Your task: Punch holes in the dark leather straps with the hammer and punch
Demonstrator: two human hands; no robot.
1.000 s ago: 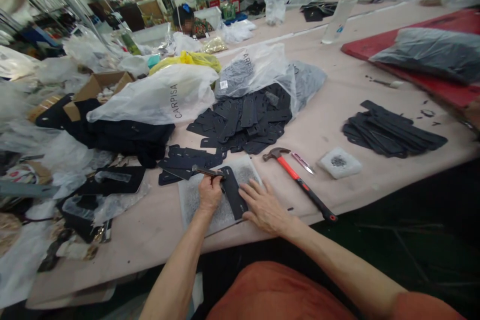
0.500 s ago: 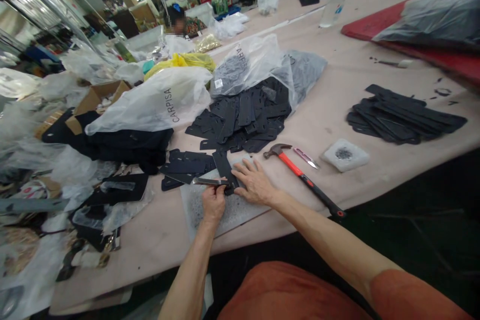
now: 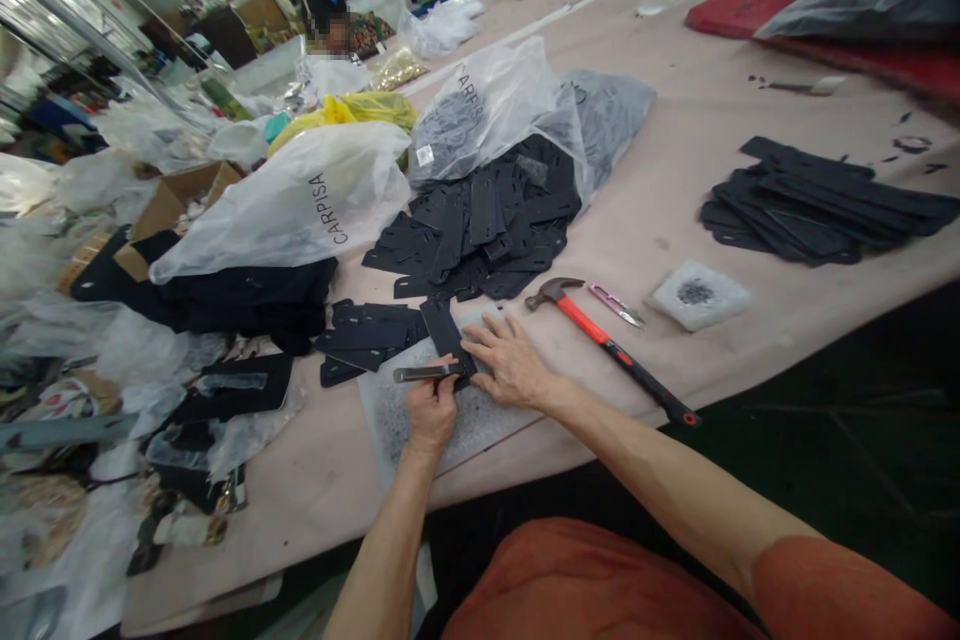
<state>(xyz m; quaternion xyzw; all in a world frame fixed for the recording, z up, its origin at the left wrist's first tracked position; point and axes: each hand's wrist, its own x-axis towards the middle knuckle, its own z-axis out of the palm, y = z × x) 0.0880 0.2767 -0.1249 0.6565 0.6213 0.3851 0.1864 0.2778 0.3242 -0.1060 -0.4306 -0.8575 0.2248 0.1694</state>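
Note:
My left hand (image 3: 430,412) is closed around a slim metal tool (image 3: 424,373), whose exact kind I cannot make out. The tool's right end meets a black strip (image 3: 444,330) with slots. My right hand (image 3: 511,365) lies over the strip's right edge, its fingers spread. Beneath both hands is a pale, pitted cutting board (image 3: 390,410). Several flat black pieces (image 3: 367,338) overlap just left of the strip. A claw hammer (image 3: 611,350) with a red and black handle rests right of my right hand, beside small pink-handled thread snips (image 3: 616,304).
Behind the board a heap of black pieces (image 3: 487,220) spills from a clear plastic bag (image 3: 517,90). At right lie a fanned stack of black strips (image 3: 817,205) and a white block (image 3: 699,296) with dark marks. Plastic bags and an open carton (image 3: 180,205) crowd the left.
The metal tool in my left hand has turned slightly, and its free end sits a little lower. My right hand stays on the strip. The whole view has shifted a little.

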